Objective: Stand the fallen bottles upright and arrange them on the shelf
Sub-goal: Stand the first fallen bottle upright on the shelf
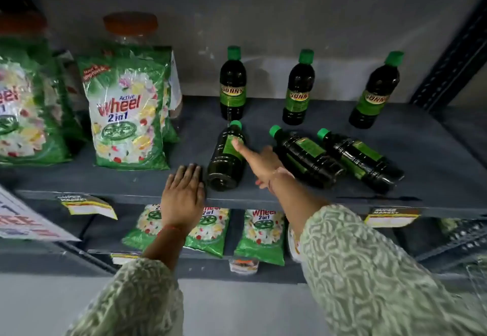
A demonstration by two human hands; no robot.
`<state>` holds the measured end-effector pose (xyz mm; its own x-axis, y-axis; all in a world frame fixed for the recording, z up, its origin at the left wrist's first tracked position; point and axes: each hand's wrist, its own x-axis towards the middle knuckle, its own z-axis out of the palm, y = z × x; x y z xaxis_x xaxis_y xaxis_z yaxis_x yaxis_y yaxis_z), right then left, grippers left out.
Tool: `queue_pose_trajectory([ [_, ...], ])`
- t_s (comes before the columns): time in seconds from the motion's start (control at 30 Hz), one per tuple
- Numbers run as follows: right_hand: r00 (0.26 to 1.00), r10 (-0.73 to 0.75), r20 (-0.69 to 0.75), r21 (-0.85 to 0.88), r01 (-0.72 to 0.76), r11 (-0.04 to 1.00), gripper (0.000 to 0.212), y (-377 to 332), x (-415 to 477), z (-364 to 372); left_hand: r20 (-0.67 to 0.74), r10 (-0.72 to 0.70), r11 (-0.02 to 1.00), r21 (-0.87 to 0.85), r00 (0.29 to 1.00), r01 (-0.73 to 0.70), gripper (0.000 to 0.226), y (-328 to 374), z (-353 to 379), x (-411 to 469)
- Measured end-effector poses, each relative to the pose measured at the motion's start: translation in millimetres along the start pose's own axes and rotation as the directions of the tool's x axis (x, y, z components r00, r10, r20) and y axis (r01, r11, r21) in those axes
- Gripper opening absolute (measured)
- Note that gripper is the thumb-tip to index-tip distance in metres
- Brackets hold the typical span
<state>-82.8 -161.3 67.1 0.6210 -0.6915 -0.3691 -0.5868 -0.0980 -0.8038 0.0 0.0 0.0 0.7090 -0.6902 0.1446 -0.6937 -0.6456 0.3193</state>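
oddly, right hand [266, 163] hides its grip over fallen bottle [226, 161]; left hand [183, 196] flat, empty.

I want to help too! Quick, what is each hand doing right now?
Left hand: open, flat on the shelf edge, holding nothing.
Right hand: open, a fingertip on the nearest fallen bottle, not gripping it.

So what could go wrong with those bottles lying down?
The left fallen bottle lies with its base at the shelf's front edge; a clumsy nudge from the right hand, whose finger touches it, might roll it off. The two other fallen bottles lie side by side near the edge, so moving one may roll the other. Lifting any could knock a standing bottle behind.
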Motion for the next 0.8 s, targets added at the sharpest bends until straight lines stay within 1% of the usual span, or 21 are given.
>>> queue_pose_trajectory([
  [0.03,0.999,0.029,0.013,-0.021,-0.029,0.999,0.12,-9,3,5,-0.018,-0.001,1.0,-0.001,1.0,0.001,0.066,-1,1,1],
  [0.07,0.999,0.046,0.015,-0.019,-0.045,0.999,0.118,-18,5,11,-0.051,0.001,1.0,0.015,0.999,0.0,0.064,-1,1,3],
  [0.1,0.998,0.054,0.024,-0.013,-0.053,0.998,0.107,-26,7,17,-0.063,0.005,1.0,0.028,0.998,-0.004,0.064,-2,3,4],
  [0.17,0.999,0.045,0.028,0.014,-0.046,0.999,0.071,-34,10,27,-0.072,-0.008,1.0,0.024,0.997,0.01,0.063,-3,5,5],
  [0.2,1.0,0.021,0.009,0.013,-0.021,1.0,0.057,-32,12,30,-0.084,-0.003,1.0,0.026,0.996,0.005,0.063,-4,6,5],
  [0.23,1.0,-0.005,-0.019,0.024,0.006,1.0,0.049,-30,14,31,-0.092,0.002,0.999,0.033,0.996,0.001,0.062,-6,7,5],
  [0.27,0.998,-0.033,-0.062,0.043,0.035,0.998,0.046,-27,17,31,-0.085,0.007,0.999,0.037,0.996,-0.003,0.06,-6,7,5],
  [0.3,0.99,-0.071,-0.121,0.059,0.079,0.995,0.048,-24,18,29,-0.091,0.013,0.999,0.048,0.996,-0.009,0.059,-6,7,5],
  [0.37,0.949,-0.165,-0.268,0.037,0.182,0.983,0.059,-20,22,23,-0.096,0.013,0.999,0.049,0.995,-0.009,0.059,-6,8,5],
  [0.4,0.918,-0.22,-0.33,0.007,0.236,0.972,0.062,-18,24,19,-0.098,0.009,0.999,0.044,0.995,-0.005,0.06,-5,8,5],
  [0.47,0.848,-0.342,-0.404,-0.069,0.345,0.936,0.065,-14,26,10,-0.098,-0.001,0.999,0.039,0.995,0.005,0.062,-4,8,5],
  [0.5,0.82,-0.389,-0.419,-0.099,0.384,0.918,0.068,-10,27,7,-0.098,-0.004,0.999,0.039,0.995,0.007,0.062,-4,8,5],
  [0.57,0.794,-0.445,-0.415,-0.125,0.435,0.892,0.077,0,28,2,-0.089,-0.016,0.999,0.04,0.996,0.02,0.066,-3,8,4],
  [0.63,0.781,-0.482,-0.397,-0.131,0.472,0.872,0.086,10,26,3,-0.061,-0.034,0.999,0.038,0.998,0.036,0.072,0,5,5],
  [0.73,0.778,-0.493,-0.39,-0.092,0.5,0.861,0.087,19,25,9,0.021,-0.044,0.999,0.011,0.999,0.044,0.08,5,0,16],
  [0.8,0.775,-0.499,-0.388,-0.104,0.502,0.859,0.093,24,25,13,0.049,-0.021,1.0,-0.005,0.999,0.022,0.083,7,-2,23],
])
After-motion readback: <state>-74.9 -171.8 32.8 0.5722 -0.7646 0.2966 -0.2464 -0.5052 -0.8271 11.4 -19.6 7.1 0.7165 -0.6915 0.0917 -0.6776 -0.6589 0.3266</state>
